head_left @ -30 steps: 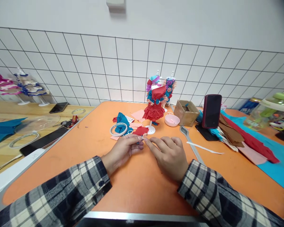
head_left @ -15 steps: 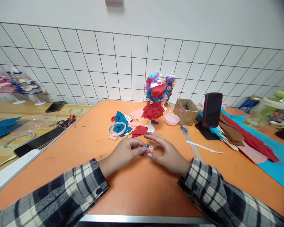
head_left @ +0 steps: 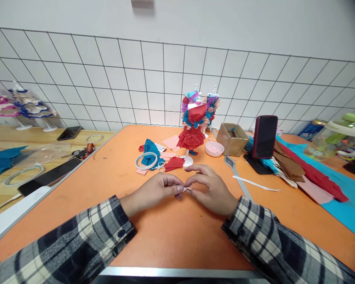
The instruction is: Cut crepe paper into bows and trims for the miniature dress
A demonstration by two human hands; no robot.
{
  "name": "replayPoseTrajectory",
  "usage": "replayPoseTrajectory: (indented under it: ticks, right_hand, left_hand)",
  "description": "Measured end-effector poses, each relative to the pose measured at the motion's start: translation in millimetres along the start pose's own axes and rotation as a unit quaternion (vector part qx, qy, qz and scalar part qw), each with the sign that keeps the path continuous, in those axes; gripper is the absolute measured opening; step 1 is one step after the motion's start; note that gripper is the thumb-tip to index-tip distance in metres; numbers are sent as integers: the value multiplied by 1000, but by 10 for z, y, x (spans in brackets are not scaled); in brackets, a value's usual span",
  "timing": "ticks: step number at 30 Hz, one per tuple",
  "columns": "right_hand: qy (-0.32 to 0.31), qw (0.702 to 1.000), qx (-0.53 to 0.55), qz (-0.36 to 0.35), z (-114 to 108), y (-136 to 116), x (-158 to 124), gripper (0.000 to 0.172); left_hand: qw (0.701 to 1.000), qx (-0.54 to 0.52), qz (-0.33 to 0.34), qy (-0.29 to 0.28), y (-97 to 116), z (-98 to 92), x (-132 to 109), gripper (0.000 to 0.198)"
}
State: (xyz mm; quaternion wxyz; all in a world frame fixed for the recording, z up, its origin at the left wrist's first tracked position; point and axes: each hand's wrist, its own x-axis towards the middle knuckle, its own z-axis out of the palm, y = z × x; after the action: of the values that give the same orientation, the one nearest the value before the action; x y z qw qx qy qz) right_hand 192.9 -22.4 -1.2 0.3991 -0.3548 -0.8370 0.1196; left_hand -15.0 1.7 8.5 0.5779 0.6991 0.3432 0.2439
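My left hand pinches a small piece of pink crepe paper between thumb and fingertips, above the orange table. From the other side, my right hand closes its thumb and index finger on the same piece, its upper fingers curled over. Most of the paper is hidden by the fingertips. Just beyond the hands stands a small dress form in a ruffled red dress. Left of that lie a roll of tape, small scissors, teal crepe paper and red crepe paper.
Behind the hands are a pink bowl and a cardboard box. An upright phone stands right, beside crepe sheets and a plastic jar. A white strip lies nearer. Keys and phones are on the wooden table at left.
My right thumb and index finger have closed onto the small paper piece, which showed teal and pink before and is now mostly covered. My left hand keeps its pinch.
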Motion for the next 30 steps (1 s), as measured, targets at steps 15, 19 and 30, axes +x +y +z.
replayPoseTrajectory:
  ticks: [15,19,30]
  right_hand:
    - [12,966,165,199,-17,-56,39,43]
    - [2,948,180,261,-8,-34,56,23]
    - [-24,959,135,247,74,-48,42,15]
  left_hand:
    - [995,31,7,92,-27,-7,24,24]
    - [995,32,-2,96,-36,-33,25,27]
    - [995,21,-4,96,17,31,14,26]
